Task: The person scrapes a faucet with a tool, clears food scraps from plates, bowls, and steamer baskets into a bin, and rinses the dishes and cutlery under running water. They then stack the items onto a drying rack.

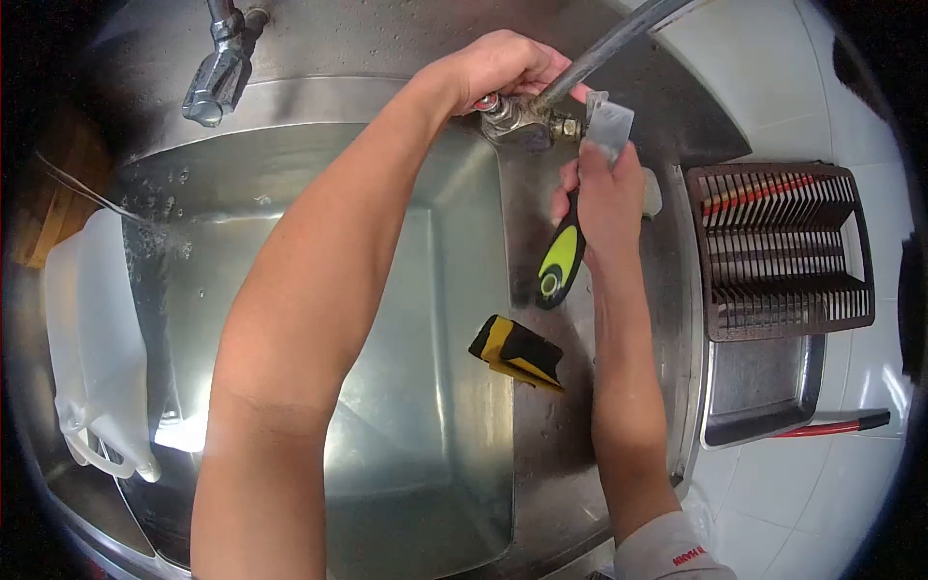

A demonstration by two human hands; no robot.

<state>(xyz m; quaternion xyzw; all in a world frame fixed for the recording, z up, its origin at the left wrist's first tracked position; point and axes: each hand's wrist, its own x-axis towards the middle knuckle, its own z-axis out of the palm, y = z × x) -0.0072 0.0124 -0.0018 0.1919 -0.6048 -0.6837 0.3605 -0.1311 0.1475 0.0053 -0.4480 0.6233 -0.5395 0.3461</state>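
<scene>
My left hand reaches over to the metal tap at the sink's far edge. Its fingers curl behind the tap body and the pipe, partly hidden, beside the red-marked handle. In my right hand is a scraper with a black and lime-green handle and a flat, shiny blade. The blade points away from me, close to the right end of the tap. A folded black and yellow scouring pad lies on the steel ledge below the scraper handle. Something pale shows partly behind my right hand.
Water fills the steel sink basin, and a thin stream runs in at left beside a white plastic jug. Another tap stands at upper left. On the right are a brown slotted rack and a metal tray.
</scene>
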